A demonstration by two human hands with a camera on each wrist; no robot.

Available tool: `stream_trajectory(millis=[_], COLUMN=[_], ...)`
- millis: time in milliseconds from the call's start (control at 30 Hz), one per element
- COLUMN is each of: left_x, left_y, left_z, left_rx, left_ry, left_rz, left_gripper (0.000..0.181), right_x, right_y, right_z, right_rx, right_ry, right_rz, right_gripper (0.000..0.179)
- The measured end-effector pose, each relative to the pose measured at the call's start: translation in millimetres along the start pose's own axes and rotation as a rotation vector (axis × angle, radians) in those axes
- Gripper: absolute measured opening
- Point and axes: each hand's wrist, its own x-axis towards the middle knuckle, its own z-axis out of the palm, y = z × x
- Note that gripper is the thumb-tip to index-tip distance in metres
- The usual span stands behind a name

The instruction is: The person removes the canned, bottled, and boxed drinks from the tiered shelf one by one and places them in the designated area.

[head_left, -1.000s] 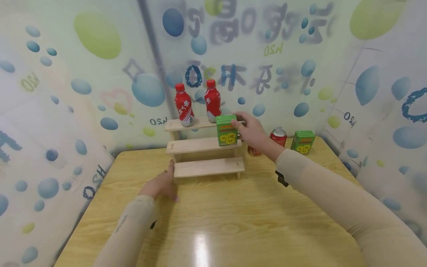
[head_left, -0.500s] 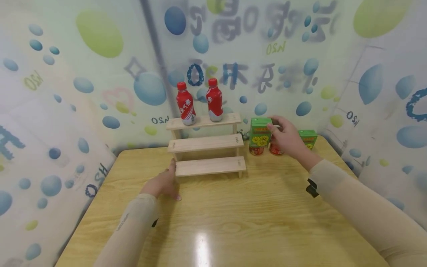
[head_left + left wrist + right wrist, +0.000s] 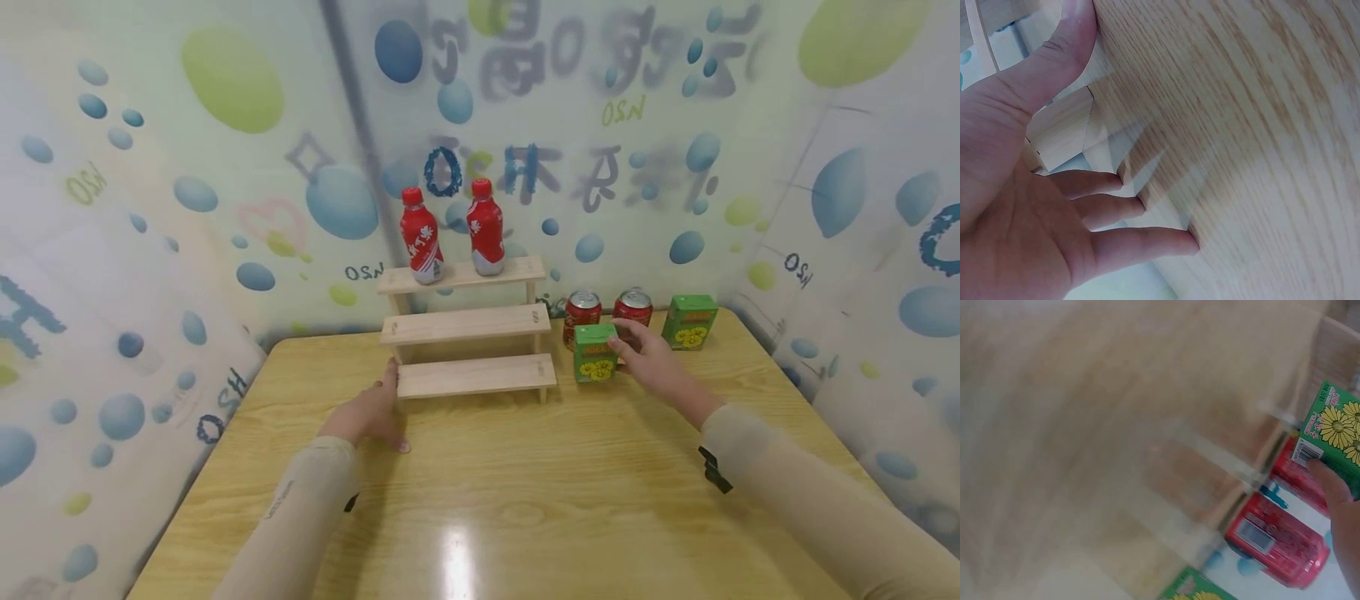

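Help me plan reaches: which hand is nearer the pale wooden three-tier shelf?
Left: the left hand is at the left end of the shelf; the right hand is beyond its right end.

The left red bottle [image 3: 422,243] stands between 10 and 11 o'clock (reference: head-view centre), the right red bottle [image 3: 487,242] at 12. At 3 o'clock, the left red can [image 3: 581,313], right red can [image 3: 634,307] and outermost green carton [image 3: 690,323] form a row on the table [image 3: 525,483]. A drop-patterned wall covering [image 3: 540,108] spans 9 through 3.

free room spans the front tabletop [image 3: 525,483]; two cans [image 3: 582,312] (upright) bar the way behind the held carton [image 3: 596,356].
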Motion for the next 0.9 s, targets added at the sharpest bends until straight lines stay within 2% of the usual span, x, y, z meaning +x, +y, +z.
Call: stream_trajectory(millis=[367,733,900], left_x=[0.2,-3.6,-1.3], left_y=[0.5,-0.5,-0.6], left_z=[-0.6,-1.6,-0.8], left_rx=[0.018,0.012,0.021], left_ry=[0.003,0.002,0.004], left_rz=[-0.003,-0.008,-0.003], left_gripper=[0.166,0.164,0.165], right_x=[-3.0,-2.9,-2.8], right_y=[22.1,17.4,21.4], right_z=[7.9,5.6,3.7], right_rx=[-0.04,0.066,0.091], right_ry=[0.032,-0.059,-0.065], right_rz=[-0.036,0.0,0.01], right_gripper=[0.052,0.058,0.061])
